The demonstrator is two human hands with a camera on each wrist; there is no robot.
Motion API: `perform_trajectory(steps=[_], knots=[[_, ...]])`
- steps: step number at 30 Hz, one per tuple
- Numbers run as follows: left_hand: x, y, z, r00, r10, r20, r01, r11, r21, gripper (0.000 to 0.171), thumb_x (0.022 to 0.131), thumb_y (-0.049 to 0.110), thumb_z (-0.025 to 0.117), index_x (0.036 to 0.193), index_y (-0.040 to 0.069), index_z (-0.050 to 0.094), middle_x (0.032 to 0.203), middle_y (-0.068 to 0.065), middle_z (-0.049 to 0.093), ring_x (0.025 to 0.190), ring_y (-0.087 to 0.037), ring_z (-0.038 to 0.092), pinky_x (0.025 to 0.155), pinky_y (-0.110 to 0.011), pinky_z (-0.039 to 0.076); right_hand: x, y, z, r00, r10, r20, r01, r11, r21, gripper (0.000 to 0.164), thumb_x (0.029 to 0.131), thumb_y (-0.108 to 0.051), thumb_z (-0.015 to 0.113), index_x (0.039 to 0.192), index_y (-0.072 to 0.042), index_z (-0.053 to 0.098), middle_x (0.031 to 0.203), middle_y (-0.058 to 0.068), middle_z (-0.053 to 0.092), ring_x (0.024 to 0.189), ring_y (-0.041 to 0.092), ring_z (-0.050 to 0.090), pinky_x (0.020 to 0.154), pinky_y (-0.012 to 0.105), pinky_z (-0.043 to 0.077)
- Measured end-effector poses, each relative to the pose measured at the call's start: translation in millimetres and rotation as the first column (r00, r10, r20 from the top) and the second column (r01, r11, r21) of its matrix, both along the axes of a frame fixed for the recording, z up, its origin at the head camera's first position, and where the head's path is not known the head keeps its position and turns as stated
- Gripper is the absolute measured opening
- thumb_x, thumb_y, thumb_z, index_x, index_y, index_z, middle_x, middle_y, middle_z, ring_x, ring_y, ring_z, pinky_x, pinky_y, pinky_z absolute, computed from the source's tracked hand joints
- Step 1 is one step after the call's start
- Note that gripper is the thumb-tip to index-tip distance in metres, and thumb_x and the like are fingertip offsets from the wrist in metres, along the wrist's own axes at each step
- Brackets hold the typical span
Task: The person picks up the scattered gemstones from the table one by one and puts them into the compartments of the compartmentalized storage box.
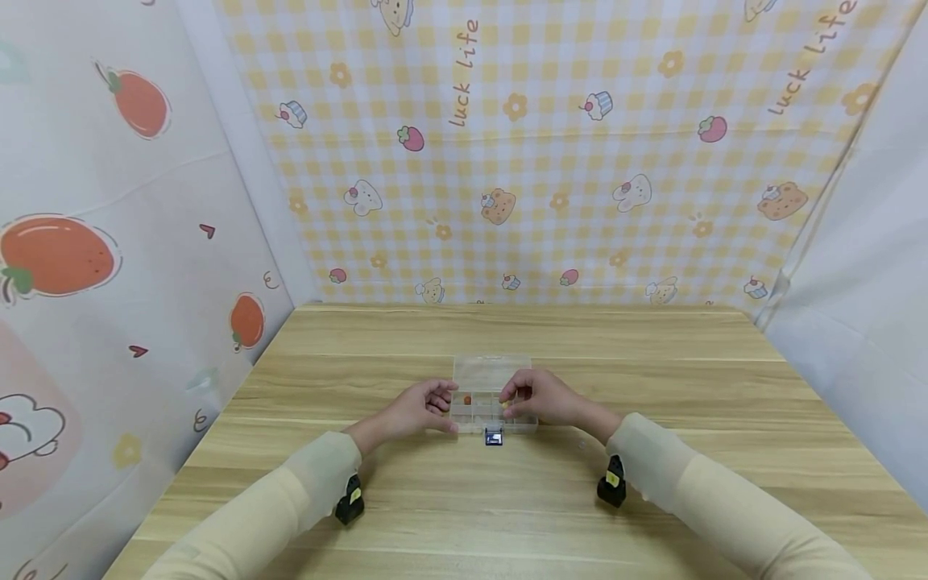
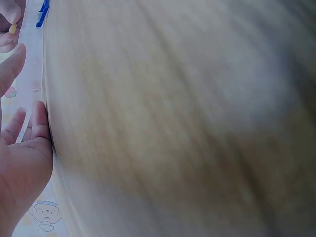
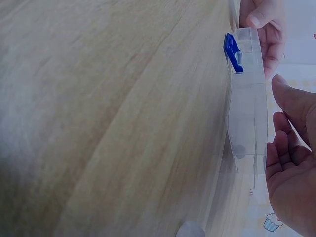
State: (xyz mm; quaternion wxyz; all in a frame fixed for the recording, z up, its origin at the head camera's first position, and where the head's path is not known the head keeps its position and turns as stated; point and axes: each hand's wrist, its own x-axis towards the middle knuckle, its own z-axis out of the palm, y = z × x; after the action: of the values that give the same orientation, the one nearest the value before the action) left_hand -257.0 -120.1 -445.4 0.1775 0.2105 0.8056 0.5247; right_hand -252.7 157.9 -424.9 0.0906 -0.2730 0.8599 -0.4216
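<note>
A clear plastic compartment box (image 1: 478, 429) lies on the table with its transparent lid (image 1: 487, 370) raised open at the back and a blue latch (image 1: 494, 437) at the front. My left hand (image 1: 420, 408) holds its left end, thumb at the front corner and fingers by the back one. Over the box's right half, my right hand (image 1: 540, 396) pinches a small yellow piece (image 2: 13, 28) between thumb and fingertips; in the right wrist view that piece is hidden. A small orange-red piece (image 1: 467, 399) sits in a left compartment.
On the wooden table (image 1: 464, 507), a small pale round thing (image 3: 190, 229) lies to the right of the box. A checked, printed curtain (image 1: 507, 161) hangs behind the table, with white hangings at both sides. Each wrist bears a black camera (image 1: 612, 483).
</note>
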Motion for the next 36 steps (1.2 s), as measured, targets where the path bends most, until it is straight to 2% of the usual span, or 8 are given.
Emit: perform_trajectory(steps=[29, 36], knots=[[-0.7, -0.4, -0.2, 1.000, -0.001, -0.003, 0.001, 1.000, -0.006, 0.069, 0.075, 0.007, 0.084, 0.134, -0.003, 0.049, 0.113, -0.012, 0.053, 0.098, -0.022, 0.053, 0.087, -0.032, 0.048, -1.6, 1.0, -1.6, 1.000, -0.002, 0.006, 0.002, 1.000, -0.001, 0.013, 0.081, -0.013, 0.080, 0.091, -0.012, 0.072, 0.084, -0.001, 0.058, 0.075, 0.017, 0.046, 0.064, 0.027, 0.039], [-0.5, -1.1, -0.2, 1.000, -0.009, -0.008, 0.009, 1.000, -0.004, 0.069, 0.076, 0.006, 0.083, 0.134, -0.004, 0.048, 0.113, -0.012, 0.053, 0.098, -0.022, 0.053, 0.086, -0.032, 0.048, -1.7, 3.3, 0.9, 1.000, -0.026, 0.007, 0.026, 1.000, -0.012, 0.015, 0.080, -0.013, 0.080, 0.093, -0.009, 0.072, 0.085, 0.001, 0.061, 0.073, 0.016, 0.047, 0.063, 0.026, 0.041]])
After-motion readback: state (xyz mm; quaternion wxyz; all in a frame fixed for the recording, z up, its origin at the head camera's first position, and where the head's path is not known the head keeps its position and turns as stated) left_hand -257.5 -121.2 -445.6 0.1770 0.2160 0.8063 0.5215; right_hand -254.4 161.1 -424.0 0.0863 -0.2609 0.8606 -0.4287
